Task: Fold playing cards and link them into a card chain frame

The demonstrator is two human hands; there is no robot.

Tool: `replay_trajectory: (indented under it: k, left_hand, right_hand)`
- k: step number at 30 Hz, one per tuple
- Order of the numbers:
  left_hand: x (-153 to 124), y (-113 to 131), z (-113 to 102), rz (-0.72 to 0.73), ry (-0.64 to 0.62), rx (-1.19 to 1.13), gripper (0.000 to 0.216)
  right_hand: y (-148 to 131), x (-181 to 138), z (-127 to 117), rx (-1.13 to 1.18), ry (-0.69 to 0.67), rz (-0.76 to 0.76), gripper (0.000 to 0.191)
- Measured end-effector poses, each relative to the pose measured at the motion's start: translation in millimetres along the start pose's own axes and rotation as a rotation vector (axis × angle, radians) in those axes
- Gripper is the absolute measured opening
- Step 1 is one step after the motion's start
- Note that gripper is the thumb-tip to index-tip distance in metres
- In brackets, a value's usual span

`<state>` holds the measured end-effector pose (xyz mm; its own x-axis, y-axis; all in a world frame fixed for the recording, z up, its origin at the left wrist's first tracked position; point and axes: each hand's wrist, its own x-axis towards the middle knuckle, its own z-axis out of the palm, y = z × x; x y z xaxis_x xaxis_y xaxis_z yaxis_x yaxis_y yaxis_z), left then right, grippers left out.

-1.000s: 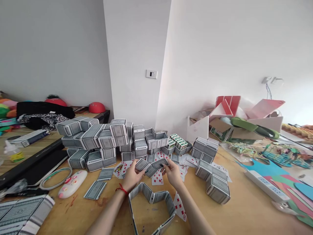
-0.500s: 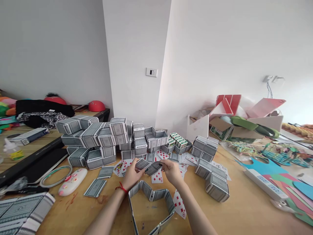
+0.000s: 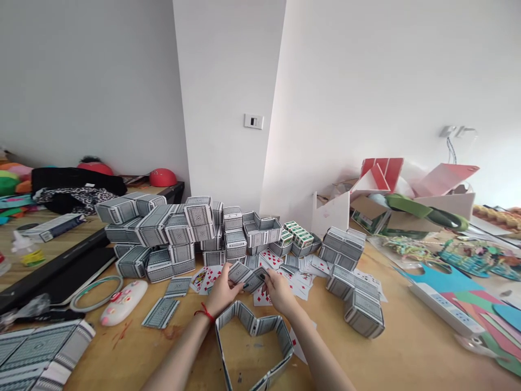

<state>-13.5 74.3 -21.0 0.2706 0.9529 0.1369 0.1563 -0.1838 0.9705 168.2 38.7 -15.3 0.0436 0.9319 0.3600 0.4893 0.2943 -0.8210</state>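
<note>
Between my two hands is a pair of grey-backed playing cards point(image 3: 247, 276), tilted towards each other in a shallow V, backs facing me. My left hand point(image 3: 222, 293) pinches the left card's outer edge; my right hand point(image 3: 278, 290) pinches the right one. Whether the two cards are joined, I cannot tell. Just below them, an open heart-shaped ring of folded cards point(image 3: 243, 312) stands on the table between my forearms. Loose face-up cards point(image 3: 212, 277) lie behind my left hand, and a face-up card point(image 3: 298, 345) lies partly under my right forearm.
Stacked card-built blocks point(image 3: 152, 228) rise behind on the left, with more card blocks point(image 3: 362, 309) at right. Small green-and-white boxes point(image 3: 301, 236) sit at the back. A white mouse-shaped object point(image 3: 124, 302), a power strip point(image 3: 445, 308) and coloured paper point(image 3: 484, 320) lie around the sides.
The right card has swung up, so its back now faces me more fully. My right hand has shifted slightly left, closer to my left hand. The view has shifted a little.
</note>
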Motion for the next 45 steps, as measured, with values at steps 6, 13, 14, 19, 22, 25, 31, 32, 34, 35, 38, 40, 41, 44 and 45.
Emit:
replay_trajectory:
  k: [6, 13, 14, 19, 22, 25, 31, 32, 34, 35, 38, 40, 41, 44, 45]
  left_hand:
    - [-1, 5, 0, 0.106, 0.028, 0.097, 0.042]
    - [-1, 14, -1, -0.018, -0.109, -0.35, 0.067]
    - [0, 14, -3, -0.032, -0.124, -0.378, 0.059]
    - [0, 10, -6, -0.074, -0.168, -0.336, 0.026]
    - [-2, 11, -5, -0.099, -0.151, -0.316, 0.024]
    - [-3, 13, -5, -0.131, -0.143, -0.325, 0.026]
    - [-3, 15, -4, -0.145, -0.198, -0.345, 0.025]
    - [-3, 15, -3, -0.138, -0.197, -0.343, 0.024]
    - [-4, 16, -1, -0.127, -0.197, -0.353, 0.023]
    - [-4, 16, -1, -0.124, -0.204, -0.373, 0.023]
    - [-5, 17, -2, -0.12, -0.241, -0.471, 0.025]
    - [-5, 18, -3, -0.109, -0.237, -0.509, 0.025]
    - [-5, 18, -3, -0.106, -0.221, -0.507, 0.025]
    - [-4, 16, -2, -0.121, -0.142, -0.448, 0.025]
    - [-3, 14, -2, -0.125, -0.115, -0.425, 0.026]
  right_hand:
    - [5, -4, 11, 0.128, -0.058, 0.104, 0.02]
    - [13, -5, 12, 0.541, 0.036, 0.251, 0.029]
    - [14, -5, 11, 0.597, 0.043, 0.265, 0.03]
    - [17, -8, 10, 0.778, 0.032, 0.277, 0.032]
    - [17, -8, 11, 0.803, -0.003, 0.278, 0.033]
    - [19, -8, 11, 0.814, -0.04, 0.302, 0.034]
    - [17, -9, 12, 0.856, -0.089, 0.334, 0.036]
    - [16, -9, 13, 0.867, -0.101, 0.342, 0.037]
    - [13, -9, 13, 0.89, -0.123, 0.358, 0.038]
    - [11, -9, 13, 0.903, -0.123, 0.363, 0.038]
    - [10, -9, 12, 0.94, -0.047, 0.373, 0.036]
    - [10, -9, 12, 0.958, 0.02, 0.376, 0.036]
    - [11, -9, 12, 0.961, 0.037, 0.375, 0.037]
    - [15, -8, 14, 0.945, 0.034, 0.369, 0.036]
    - [16, -8, 15, 0.93, 0.029, 0.367, 0.036]
